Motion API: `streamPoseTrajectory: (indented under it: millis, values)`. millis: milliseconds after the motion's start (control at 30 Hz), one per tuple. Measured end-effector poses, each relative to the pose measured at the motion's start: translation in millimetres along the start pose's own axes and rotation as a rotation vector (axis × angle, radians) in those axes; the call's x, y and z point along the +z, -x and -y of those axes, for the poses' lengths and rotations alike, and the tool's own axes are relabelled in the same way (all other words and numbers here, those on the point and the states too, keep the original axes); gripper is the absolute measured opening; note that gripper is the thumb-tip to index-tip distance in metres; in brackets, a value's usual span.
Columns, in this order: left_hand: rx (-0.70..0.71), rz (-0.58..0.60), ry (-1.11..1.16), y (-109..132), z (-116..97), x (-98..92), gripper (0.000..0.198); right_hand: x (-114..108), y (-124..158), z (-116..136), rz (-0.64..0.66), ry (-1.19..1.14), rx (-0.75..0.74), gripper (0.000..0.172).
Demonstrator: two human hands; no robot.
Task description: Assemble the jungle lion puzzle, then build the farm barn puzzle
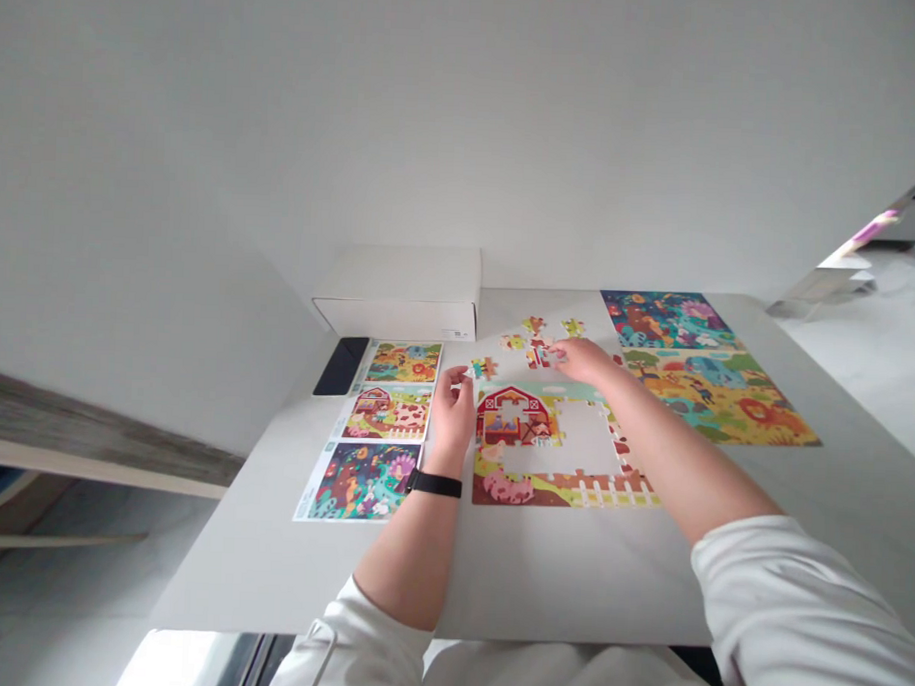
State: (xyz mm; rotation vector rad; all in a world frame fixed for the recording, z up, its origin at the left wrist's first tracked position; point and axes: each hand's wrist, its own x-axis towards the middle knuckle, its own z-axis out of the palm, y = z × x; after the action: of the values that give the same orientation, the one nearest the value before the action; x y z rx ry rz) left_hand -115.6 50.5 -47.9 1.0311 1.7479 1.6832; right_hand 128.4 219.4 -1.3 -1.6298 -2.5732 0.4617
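A partly assembled farm puzzle [505,485] lies on the white table, its frame joined round a bare middle, with a red barn at the upper left. My left hand [453,408] is at the puzzle's upper left corner, fingers closed on a small piece near its fingertips. Beyond the puzzle, my right hand [579,359] pinches at a red and white piece [538,358] among several loose pieces. A yellow-green piece [572,327] and a brown one [533,326] lie just past it. Another loose piece [485,368] rests beside my left fingertips.
Three picture sheets [386,414] lie on the left with a black phone [341,366] beside them. A white box [396,291] stands at the back against the wall. Two finished puzzles [672,321] lie at the right, beyond my right forearm.
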Motion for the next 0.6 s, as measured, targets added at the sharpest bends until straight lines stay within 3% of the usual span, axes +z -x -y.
streamPoseTrajectory:
  millis: [233, 467, 600]
  values:
    - [-0.029, -0.005, -0.013, -6, 15, 0.2, 0.029, 6, -30, 13, 0.022, 0.067, -0.032, 0.038]
    - [0.025, 0.007, -0.049, -7, 19, 1.0, 0.032, 7, -39, 9, 0.026, 0.078, -0.044, 0.032]
    - [0.02, 0.016, -0.038, -8, 19, 0.9, 0.032, 10, -37, 11, -0.03, 0.067, -0.011, 0.04]
